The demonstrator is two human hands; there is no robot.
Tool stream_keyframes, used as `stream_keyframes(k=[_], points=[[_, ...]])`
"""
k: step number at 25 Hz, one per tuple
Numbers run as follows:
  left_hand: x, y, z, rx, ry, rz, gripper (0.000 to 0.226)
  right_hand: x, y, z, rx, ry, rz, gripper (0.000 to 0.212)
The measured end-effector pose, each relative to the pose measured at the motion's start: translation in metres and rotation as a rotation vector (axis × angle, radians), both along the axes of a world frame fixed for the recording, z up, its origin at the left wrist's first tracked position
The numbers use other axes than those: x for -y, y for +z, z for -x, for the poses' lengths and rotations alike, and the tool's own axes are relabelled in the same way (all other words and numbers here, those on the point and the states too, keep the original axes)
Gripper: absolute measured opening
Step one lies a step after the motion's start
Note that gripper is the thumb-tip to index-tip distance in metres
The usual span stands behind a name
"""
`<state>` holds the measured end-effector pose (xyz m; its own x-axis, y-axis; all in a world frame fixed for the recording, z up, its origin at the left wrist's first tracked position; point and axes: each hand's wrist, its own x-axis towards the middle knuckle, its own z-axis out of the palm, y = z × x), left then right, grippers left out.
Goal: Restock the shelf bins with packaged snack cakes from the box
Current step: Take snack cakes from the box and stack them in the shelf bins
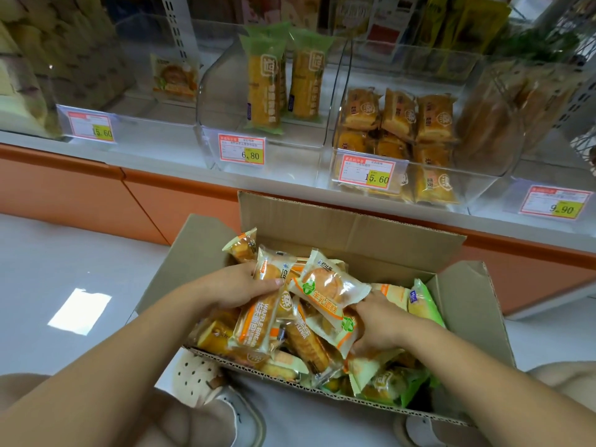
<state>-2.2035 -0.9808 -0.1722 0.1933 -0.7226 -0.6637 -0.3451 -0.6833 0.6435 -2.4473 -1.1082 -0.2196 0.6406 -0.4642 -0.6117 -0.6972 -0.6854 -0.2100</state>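
An open cardboard box (354,230) on the floor holds several wrapped snack cakes. My left hand (238,287) grips a small orange-and-white packet (274,269) at the top of the pile, thumb across its front. My right hand (380,321) grips the lower end of a round-cake packet with green marks (325,285). A long waffle bread packet (258,327) lies under my left hand. Above the box stand clear shelf bins: one (290,156) with tall green-topped packets (266,82), one (364,143) with square orange cake packets (400,114).
Price tags hang on the bin fronts (242,150). A bin at the left (154,124) holds one packet at its back. The shelf's orange base (161,201) runs behind the box. My shoes (206,379) sit on the white floor by the box's near edge.
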Motion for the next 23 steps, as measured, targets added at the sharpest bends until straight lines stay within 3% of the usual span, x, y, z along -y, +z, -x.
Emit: stream_keyframes(k=[3,7,10,11,13,16,18,21,23], points=[[-0.001,-0.002,0.011,0.124,0.004,0.013,0.041,-0.003,0.001,-0.001,-0.025,-0.010,-0.011,0.092],[0.006,0.007,0.028,0.696,-0.132,0.102,0.075,0.002,0.009,0.005,-0.053,-0.055,-0.041,0.101],[0.020,0.003,0.038,1.096,-0.358,0.464,0.096,0.011,0.017,0.014,-0.069,-0.105,-0.023,0.102],[0.028,-0.001,0.043,1.103,-0.456,0.613,0.095,0.013,0.019,0.018,-0.085,-0.100,0.004,0.103],[0.045,-0.011,0.051,0.919,-0.631,0.671,0.086,0.013,0.019,0.025,-0.128,-0.072,0.062,0.105],[0.065,-0.020,0.059,0.768,-0.820,0.394,0.086,0.014,0.015,0.033,-0.125,-0.089,0.006,0.106],[0.074,-0.022,0.062,0.868,-0.911,0.319,0.087,0.018,0.018,0.037,-0.077,-0.166,-0.115,0.100],[0.081,-0.023,0.063,1.083,-0.948,0.364,0.087,0.021,0.022,0.044,0.007,-0.241,-0.224,0.089],[0.081,-0.024,0.057,1.071,-0.898,0.361,0.084,0.025,0.023,0.048,0.097,-0.273,-0.233,0.086]])
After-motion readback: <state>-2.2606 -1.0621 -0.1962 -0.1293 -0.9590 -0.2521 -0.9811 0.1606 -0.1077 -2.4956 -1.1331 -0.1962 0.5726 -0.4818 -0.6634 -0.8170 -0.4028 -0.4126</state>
